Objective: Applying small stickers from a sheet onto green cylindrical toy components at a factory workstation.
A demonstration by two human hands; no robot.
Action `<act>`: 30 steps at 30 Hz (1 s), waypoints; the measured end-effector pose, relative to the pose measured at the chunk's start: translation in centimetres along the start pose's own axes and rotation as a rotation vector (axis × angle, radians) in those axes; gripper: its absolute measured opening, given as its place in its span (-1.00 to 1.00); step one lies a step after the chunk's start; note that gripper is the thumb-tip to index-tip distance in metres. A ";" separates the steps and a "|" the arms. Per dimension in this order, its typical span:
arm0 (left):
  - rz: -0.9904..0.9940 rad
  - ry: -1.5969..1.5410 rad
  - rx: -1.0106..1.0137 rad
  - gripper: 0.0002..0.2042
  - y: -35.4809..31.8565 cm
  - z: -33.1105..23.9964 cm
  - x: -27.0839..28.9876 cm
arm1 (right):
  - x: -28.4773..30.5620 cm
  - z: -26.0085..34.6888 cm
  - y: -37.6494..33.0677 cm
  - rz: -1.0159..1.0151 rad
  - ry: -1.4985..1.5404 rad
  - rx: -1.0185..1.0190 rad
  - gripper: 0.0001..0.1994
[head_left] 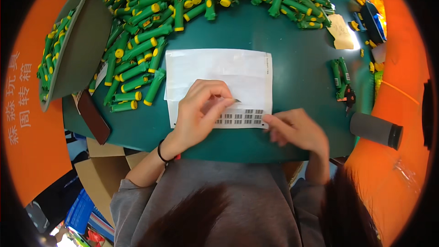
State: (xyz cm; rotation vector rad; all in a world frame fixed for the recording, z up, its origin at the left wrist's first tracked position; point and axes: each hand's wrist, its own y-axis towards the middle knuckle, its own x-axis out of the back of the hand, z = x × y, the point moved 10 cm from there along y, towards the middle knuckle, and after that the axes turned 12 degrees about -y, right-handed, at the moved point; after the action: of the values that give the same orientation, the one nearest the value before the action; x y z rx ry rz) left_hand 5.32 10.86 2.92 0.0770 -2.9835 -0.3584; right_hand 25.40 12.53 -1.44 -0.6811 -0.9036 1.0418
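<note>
A white sheet of labels point(219, 71) lies on the green table in front of me. Its upper part is bare, and rows of small dark-printed labels fill its lower edge. Over the sheet, my left hand point(201, 110) is closed in a pinch, with a small label point(237, 100) showing at the fingertips. My right hand point(297, 130) grips the sheet's lower right corner between thumb and fingers; its other fingers curl below the edge, partly blurred.
Many green tubes with yellow ends point(151, 32) pile along the far and left sides. A tilted grey tray point(87, 41) holds more. To the right are two green tubes point(340, 75), a dark cylinder point(376, 130) and orange bins point(393, 178). A brown phone-like slab point(93, 116) sits left.
</note>
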 end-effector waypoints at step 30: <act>0.105 -0.377 0.184 -0.90 1.9 -3.6 -1.6 | 3.1 3.6 -0.3 -0.450 0.908 0.779 -0.72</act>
State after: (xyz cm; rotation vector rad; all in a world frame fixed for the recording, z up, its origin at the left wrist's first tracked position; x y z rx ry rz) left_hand 7.34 12.00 6.63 -0.1441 -3.3679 -0.0914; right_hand 23.04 15.52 1.42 -0.2018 0.1680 0.4969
